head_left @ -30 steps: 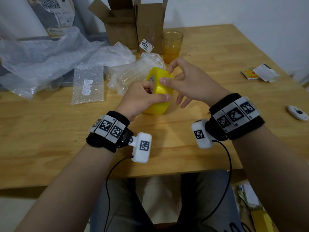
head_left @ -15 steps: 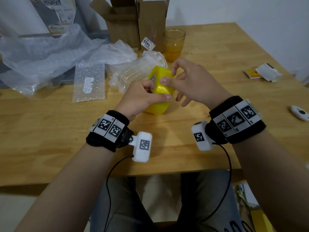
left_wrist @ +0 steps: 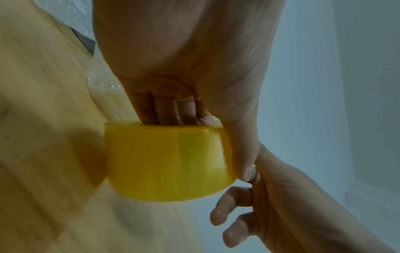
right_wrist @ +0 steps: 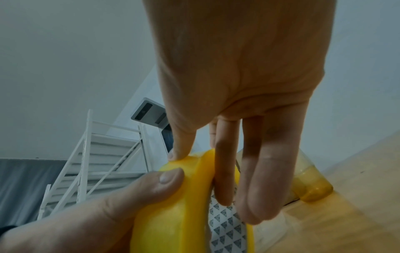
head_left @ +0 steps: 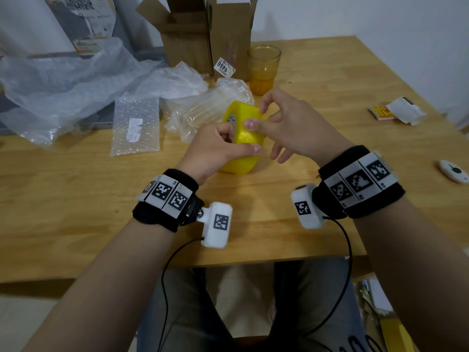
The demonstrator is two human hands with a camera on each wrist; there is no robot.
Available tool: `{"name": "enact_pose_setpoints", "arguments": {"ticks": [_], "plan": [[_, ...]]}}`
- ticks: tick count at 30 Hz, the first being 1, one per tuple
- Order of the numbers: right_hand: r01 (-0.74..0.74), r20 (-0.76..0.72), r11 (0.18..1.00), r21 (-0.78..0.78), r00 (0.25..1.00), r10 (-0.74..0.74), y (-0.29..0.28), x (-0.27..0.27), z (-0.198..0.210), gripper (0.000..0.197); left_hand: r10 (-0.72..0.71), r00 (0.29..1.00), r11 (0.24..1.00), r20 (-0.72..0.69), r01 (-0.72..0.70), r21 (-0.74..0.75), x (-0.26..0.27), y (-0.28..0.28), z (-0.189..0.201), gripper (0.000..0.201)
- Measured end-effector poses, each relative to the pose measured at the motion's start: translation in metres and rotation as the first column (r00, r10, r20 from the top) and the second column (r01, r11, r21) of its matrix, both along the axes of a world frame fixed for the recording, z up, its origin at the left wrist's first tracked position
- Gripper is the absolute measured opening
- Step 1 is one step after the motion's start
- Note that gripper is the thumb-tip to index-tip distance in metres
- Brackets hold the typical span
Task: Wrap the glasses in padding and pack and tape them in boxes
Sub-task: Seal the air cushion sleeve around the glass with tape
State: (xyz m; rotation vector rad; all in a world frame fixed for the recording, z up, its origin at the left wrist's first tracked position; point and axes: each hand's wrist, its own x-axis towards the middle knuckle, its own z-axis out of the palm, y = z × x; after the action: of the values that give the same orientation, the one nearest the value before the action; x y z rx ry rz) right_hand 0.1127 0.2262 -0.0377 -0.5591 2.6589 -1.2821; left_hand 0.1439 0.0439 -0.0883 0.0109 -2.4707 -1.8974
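You're holding the yellow tape roll [head_left: 243,138] on edge, mid-counter, near the front.
Your left hand [head_left: 215,151] is gripping it: fingers [left_wrist: 164,111] hooked into the core, thumb across the outer face. Your right hand [head_left: 291,128] is pinching at the roll's top rim with thumb and forefinger, other fingers hanging loose. The amber glass [head_left: 264,68] is standing toward the counter [head_left: 76,212] back edge beside the open cardboard box [head_left: 208,34]; bubble wrap [head_left: 135,125] is lying left of the roll.
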Motion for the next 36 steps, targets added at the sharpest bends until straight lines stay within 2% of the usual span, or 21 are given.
{"name": "enact_pose_setpoints", "arguments": {"ticks": [5, 10, 15, 20, 24, 30, 32, 36], "plan": [[0.013, -0.023, 1.000, 0.003, 1.000, -0.013, 0.000, 0.001, -0.002, 0.040, -0.005, 1.000, 1.000, 0.002, 0.005, 0.011, 0.000, -0.001, -0.002, 0.075], [0.023, -0.018, 0.996, -0.087, 1.000, -0.024, 0.001, 0.002, -0.007, 0.040, -0.009, 1.000, 0.999, 0.004, 0.009, 0.036, 0.000, 0.000, -0.004, 0.071], [0.038, -0.010, 0.987, -0.157, 0.999, -0.040, -0.001, 0.001, -0.014, 0.040, 0.006, 1.000, 0.999, 0.018, -0.006, 0.038, -0.001, 0.000, -0.005, 0.042], [0.061, -0.001, 0.980, -0.189, 0.998, -0.062, -0.002, 0.001, -0.020, 0.040, 0.022, 1.000, 0.999, 0.016, -0.022, 0.025, -0.002, 0.002, -0.003, 0.052], [0.018, -0.030, 0.988, -0.151, 0.999, -0.023, -0.001, 0.002, -0.015, 0.043, 0.005, 0.999, 1.000, 0.034, -0.005, 0.019, -0.004, -0.002, -0.003, 0.056], [0.009, -0.043, 0.997, -0.072, 0.999, -0.012, -0.002, 0.002, -0.010, 0.040, -0.022, 0.999, 1.000, 0.028, 0.021, 0.023, -0.003, -0.004, -0.003, 0.081], [0.018, -0.025, 0.997, -0.071, 1.000, -0.019, 0.000, 0.003, -0.010, 0.041, -0.029, 0.999, 0.999, 0.027, 0.029, 0.020, -0.003, -0.003, -0.004, 0.077], [0.022, 0.015, 0.997, -0.078, 1.000, -0.021, 0.002, 0.004, -0.013, 0.038, -0.021, 0.999, 1.000, 0.035, 0.021, -0.006, -0.005, 0.000, -0.005, 0.053]]}}
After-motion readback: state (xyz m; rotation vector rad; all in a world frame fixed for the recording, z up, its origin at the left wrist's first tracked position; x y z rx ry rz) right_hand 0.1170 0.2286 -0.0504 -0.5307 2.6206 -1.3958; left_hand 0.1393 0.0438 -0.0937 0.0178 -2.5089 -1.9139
